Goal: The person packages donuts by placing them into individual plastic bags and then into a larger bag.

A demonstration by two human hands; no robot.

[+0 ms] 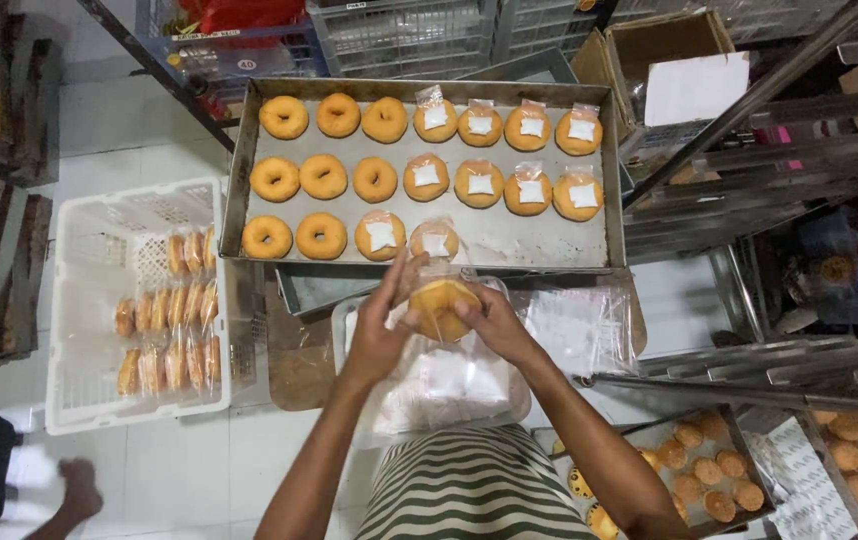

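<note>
Behind bagged doughnut (pixel 439 308): metal tray (pixel 509 243)

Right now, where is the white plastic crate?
In the head view the white plastic crate sits on the floor at the left, beside the metal tray of doughnuts, holding rows of bagged doughnuts.

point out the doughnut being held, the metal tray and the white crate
doughnut (pixel 439 308), head view, on its golden top between both hands
metal tray (pixel 509 245), head view, on a bare patch of its floor
white crate (pixel 89 270), head view, on its bare bottom
</note>
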